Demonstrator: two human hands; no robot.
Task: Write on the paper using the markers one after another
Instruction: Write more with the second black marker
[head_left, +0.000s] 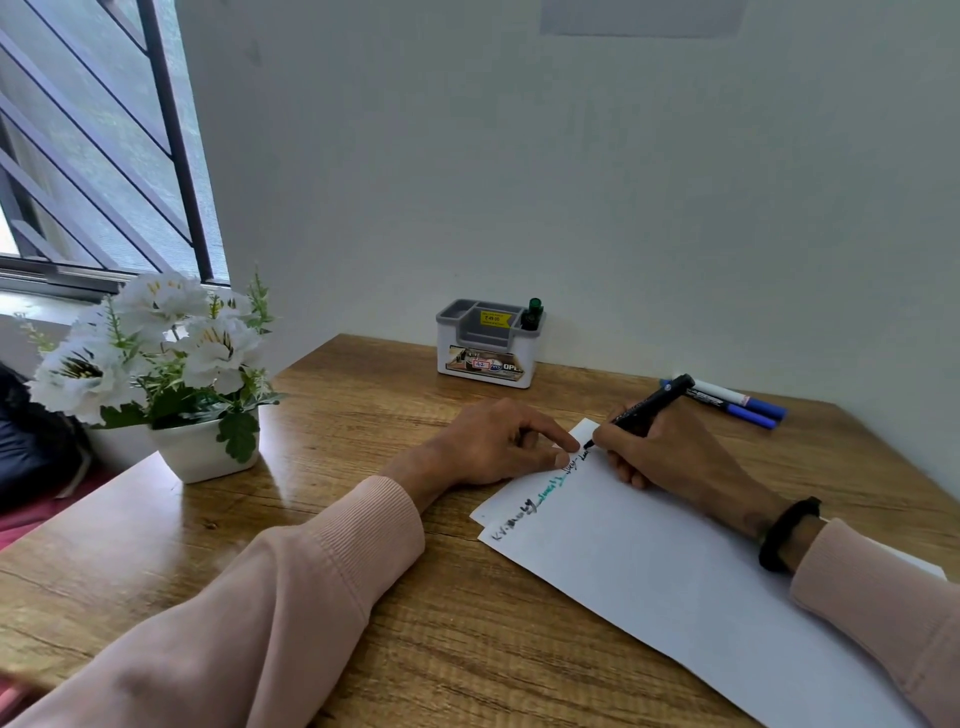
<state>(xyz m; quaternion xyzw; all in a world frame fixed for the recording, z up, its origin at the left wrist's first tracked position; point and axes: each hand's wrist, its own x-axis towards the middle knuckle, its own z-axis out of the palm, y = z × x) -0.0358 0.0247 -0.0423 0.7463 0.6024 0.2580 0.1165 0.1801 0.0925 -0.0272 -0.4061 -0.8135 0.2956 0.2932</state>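
A white sheet of paper (675, 571) lies at an angle on the wooden table, with another sheet edge showing under it. Short words in black and green ink run along its upper left edge. My right hand (670, 452) grips a black marker (649, 408), tip touching the paper near its far corner. My left hand (493, 441) rests flat, fingertips pressing the paper's edge just left of the marker tip. Two blue-capped markers (737, 402) lie on the table beyond my right hand. A green marker (533, 313) stands in the holder.
A white and grey desk organiser (488, 358) stands against the wall at the back. A white pot of white flowers (171, 384) sits at the left table edge. The wall closes the back and right; a barred window is at far left.
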